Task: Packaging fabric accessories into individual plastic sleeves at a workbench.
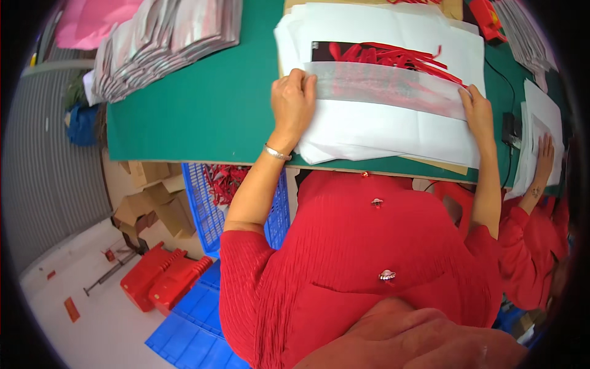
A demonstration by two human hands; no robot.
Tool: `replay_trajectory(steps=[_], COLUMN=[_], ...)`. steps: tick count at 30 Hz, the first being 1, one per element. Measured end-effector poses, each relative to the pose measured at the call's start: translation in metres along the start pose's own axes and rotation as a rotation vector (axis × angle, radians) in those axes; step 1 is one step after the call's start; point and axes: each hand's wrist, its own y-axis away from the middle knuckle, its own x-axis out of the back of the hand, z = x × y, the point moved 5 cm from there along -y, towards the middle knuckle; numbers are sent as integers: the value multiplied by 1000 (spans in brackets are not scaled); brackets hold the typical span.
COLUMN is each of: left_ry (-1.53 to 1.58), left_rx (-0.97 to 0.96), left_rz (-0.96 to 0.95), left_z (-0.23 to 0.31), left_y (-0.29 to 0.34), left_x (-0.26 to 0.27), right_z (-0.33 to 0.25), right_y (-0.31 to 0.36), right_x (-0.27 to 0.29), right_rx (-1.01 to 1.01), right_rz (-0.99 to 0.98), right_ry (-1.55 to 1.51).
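Note:
A translucent whitish strip of film (387,89) stretches between my two hands over a stack of white paper sheets (381,129). At its left end, my left hand (294,101) has its fingers curled closed on the strip's edge. My right hand (477,114) pinches the right end between thumb and fingers. Just beyond the strip, red ribbon-like pieces (393,55) lie loosely over a dark rectangle (322,52), partly covered by the film. Faint pinkish marks show on or through the strip.
Folded silvery packets (178,37) are piled on the green table (184,117) at far left. Below the table edge stands a blue crate (206,209) with red scraps. To the right, a co-worker's hand (545,154) rests on white sheets. A black cable box (510,129) lies between us.

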Motion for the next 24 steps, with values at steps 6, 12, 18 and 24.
replay_trajectory(steps=[6, 12, 18, 24], left_ry=[-476, -500, -477, -435], left_rx=[-294, -347, -316, -249], left_rz=[20, 8, -13, -9], left_z=[21, 23, 18, 18], left_y=[-5, -9, -2, -3], left_x=[-13, -16, -11, -9], right_z=[-3, 23, -102, -168], right_y=[3, 6, -6, -2], right_x=[-9, 10, 34, -59], right_rx=[-148, -348, 403, 739], right_rz=[78, -37, 374, -80], right_ry=[531, 646, 248, 145])
